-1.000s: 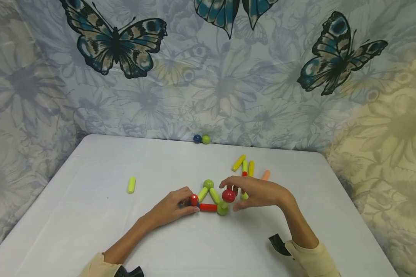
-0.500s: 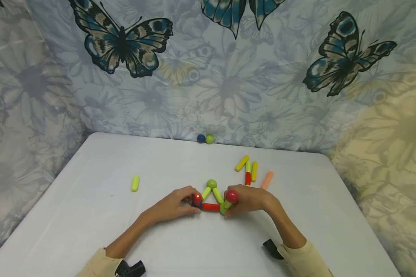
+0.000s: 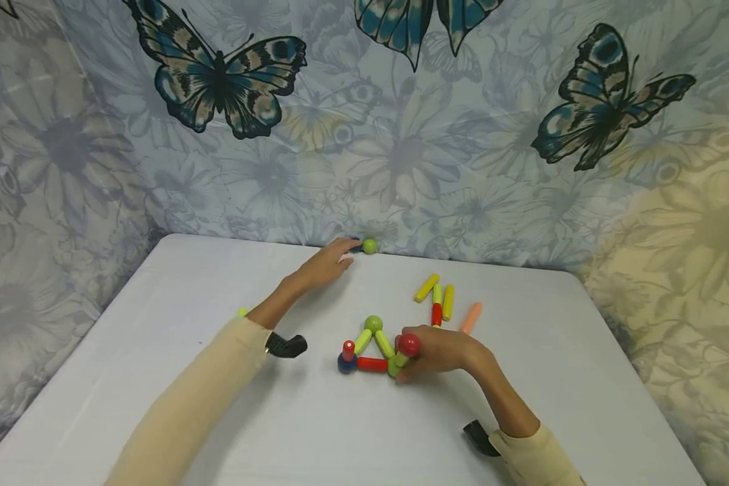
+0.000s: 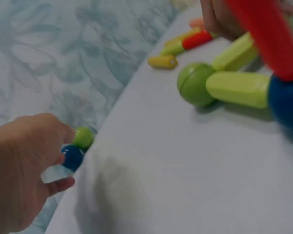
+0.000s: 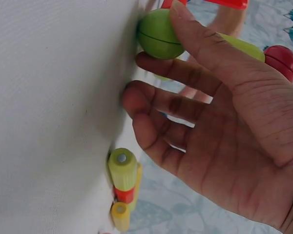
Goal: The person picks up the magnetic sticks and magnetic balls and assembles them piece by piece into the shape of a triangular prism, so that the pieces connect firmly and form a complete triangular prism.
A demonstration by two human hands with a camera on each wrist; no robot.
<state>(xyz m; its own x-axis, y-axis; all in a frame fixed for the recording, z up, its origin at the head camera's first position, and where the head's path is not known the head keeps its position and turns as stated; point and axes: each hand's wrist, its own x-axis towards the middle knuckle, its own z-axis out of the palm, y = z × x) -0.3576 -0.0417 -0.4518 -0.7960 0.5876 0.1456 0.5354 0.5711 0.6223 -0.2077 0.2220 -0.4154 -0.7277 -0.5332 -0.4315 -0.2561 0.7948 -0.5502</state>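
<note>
The table (image 3: 158,378) is filling the lower frame, with the curtain (image 3: 401,135) hanging behind it. The triangle of rods and balls (image 3: 370,347) is lying at centre frame. The right hand (image 3: 440,351) is resting against its right corner. Loose rods (image 3: 440,300) are lying just above and right of it. The left hand (image 3: 325,264) is reaching to the two balls (image 3: 367,246) at the table's far edge, upper centre.

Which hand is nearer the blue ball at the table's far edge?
Left. The left hand reaches the blue ball; the right hand is at the triangle build.
</note>
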